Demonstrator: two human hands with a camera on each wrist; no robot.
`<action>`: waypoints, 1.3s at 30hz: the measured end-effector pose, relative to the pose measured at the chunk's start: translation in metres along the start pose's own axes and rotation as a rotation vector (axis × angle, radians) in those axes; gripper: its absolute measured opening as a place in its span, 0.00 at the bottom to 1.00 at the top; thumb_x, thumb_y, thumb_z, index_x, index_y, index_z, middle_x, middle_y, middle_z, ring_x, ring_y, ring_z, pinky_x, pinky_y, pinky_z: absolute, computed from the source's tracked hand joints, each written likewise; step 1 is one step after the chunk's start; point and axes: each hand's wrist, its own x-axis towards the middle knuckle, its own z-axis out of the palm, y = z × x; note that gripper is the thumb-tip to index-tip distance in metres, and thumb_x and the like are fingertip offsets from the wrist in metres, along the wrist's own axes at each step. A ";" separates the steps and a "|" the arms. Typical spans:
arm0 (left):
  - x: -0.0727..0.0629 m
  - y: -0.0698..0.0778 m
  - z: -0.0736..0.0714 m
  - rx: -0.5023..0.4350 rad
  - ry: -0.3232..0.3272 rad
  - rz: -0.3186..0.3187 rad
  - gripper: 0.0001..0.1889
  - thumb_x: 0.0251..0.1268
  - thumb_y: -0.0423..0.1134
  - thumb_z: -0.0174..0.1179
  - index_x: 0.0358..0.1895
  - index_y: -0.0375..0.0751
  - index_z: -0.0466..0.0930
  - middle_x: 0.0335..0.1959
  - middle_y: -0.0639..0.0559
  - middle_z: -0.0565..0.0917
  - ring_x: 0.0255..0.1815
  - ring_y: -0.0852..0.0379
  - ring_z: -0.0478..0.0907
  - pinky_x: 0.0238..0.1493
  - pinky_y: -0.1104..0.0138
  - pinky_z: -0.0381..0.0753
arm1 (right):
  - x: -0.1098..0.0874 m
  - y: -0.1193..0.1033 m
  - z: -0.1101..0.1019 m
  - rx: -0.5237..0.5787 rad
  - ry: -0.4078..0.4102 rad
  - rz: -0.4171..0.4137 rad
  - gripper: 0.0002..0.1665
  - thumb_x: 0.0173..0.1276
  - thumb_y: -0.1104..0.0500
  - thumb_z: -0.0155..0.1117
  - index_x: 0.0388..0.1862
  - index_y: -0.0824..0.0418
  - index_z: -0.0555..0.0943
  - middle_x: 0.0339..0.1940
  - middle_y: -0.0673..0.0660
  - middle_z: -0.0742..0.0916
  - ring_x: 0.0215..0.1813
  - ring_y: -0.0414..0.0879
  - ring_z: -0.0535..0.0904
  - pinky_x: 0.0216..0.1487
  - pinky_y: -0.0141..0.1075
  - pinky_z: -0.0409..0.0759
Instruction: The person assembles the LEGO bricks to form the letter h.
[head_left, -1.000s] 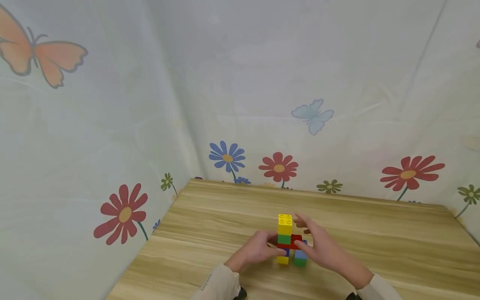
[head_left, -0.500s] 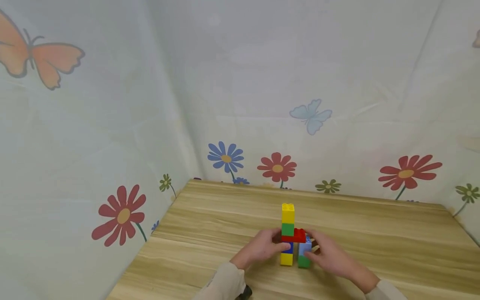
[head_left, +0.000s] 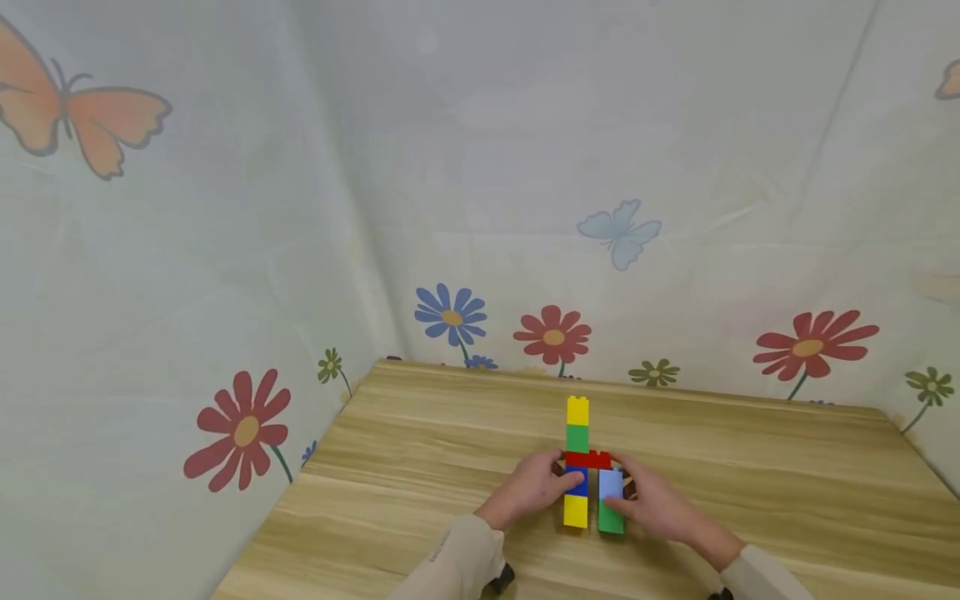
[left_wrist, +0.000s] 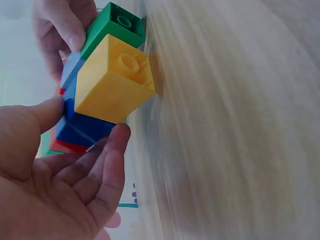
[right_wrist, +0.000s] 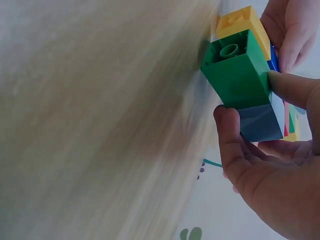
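Both hands hold a structure of toy building bricks, seen mid-table in the head view. Its left column has a yellow brick (head_left: 576, 512) under a blue brick (head_left: 577, 490). A long red brick (head_left: 590, 460) crosses above, topped by a green brick (head_left: 577, 439) and a yellow brick (head_left: 577, 411). To the right, a light blue brick (head_left: 611, 482) sits on another green brick (right_wrist: 237, 75). My left hand (head_left: 531, 485) pinches the blue brick. My right hand (head_left: 660, 504) grips the light blue and lower green bricks. Hollow undersides show in both wrist views, so the structure is tilted or raised.
A wood-grain table (head_left: 420, 433) spreads around the hands. Behind it and to the left hangs a pale sheet (head_left: 480, 167) printed with flowers and butterflies. Its folds meet the table's back edge.
My right hand has come down from beside the upper part to grip the light blue column. The structure has tipped back, its top away from me, and shifted slightly right. My left hand keeps its grip.
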 end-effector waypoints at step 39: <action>0.008 -0.015 0.003 0.022 -0.110 0.019 0.19 0.61 0.43 0.65 0.54 0.49 0.76 0.38 0.58 0.78 0.35 0.61 0.72 0.45 0.65 0.75 | 0.015 0.013 0.005 -0.017 -0.066 0.051 0.36 0.66 0.54 0.63 0.64 0.76 0.65 0.56 0.67 0.76 0.49 0.52 0.74 0.51 0.53 0.73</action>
